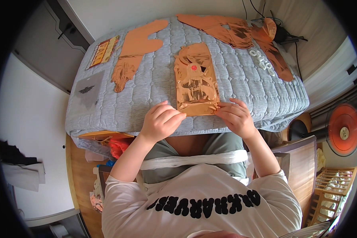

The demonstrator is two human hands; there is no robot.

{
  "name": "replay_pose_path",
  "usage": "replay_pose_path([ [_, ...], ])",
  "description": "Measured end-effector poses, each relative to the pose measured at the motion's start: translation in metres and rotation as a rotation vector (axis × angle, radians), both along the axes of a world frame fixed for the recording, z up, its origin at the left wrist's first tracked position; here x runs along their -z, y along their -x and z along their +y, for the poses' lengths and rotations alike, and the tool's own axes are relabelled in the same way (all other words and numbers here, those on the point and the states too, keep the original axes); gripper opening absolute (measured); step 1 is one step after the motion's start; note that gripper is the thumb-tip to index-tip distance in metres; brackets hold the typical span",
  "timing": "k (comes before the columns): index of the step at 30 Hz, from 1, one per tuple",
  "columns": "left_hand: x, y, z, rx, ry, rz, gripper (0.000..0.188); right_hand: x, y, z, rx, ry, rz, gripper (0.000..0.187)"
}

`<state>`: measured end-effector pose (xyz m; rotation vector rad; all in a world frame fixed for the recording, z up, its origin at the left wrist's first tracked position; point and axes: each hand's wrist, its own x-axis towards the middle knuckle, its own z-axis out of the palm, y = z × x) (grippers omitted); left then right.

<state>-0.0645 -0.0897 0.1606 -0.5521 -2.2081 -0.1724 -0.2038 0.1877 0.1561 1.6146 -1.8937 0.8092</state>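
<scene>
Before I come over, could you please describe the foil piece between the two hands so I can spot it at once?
Find the grey quilted mattress, then the middle of its near side. There the left hand and right hand touch the near corners of a roughly rectangular, copper-coloured foil piece. Unlike the irregular foil shapes on either side, it shows a small red mark.

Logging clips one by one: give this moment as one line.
left hand: at copper foil piece, near left corner | right hand: at its near right corner | beneath: quilted cover | farther right: white rings
</scene>
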Motion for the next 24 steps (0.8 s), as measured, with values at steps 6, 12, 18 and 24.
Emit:
replay_pose_path([
  [6, -0.004, -0.003, 0.002, -0.015, -0.001, -0.218, 0.039, -0.014, 0.001, -0.003, -0.065, -0.045, -0.109, 0.03],
  [12, -0.019, -0.001, 0.005, -0.171, 0.002, -0.369, 0.07, -0.028, 0.0, -0.01, -0.026, -0.135, -0.114, 0.053],
  [18, -0.026, 0.009, 0.003, -0.227, -0.03, -0.502, 0.092, -0.04, 0.004, -0.022, 0.144, -0.215, -0.103, 0.077],
  [24, -0.026, 0.016, -0.003, -0.213, 0.045, -0.621, 0.096, -0.038, 0.01, -0.021, 0.128, -0.349, -0.222, 0.081],
])
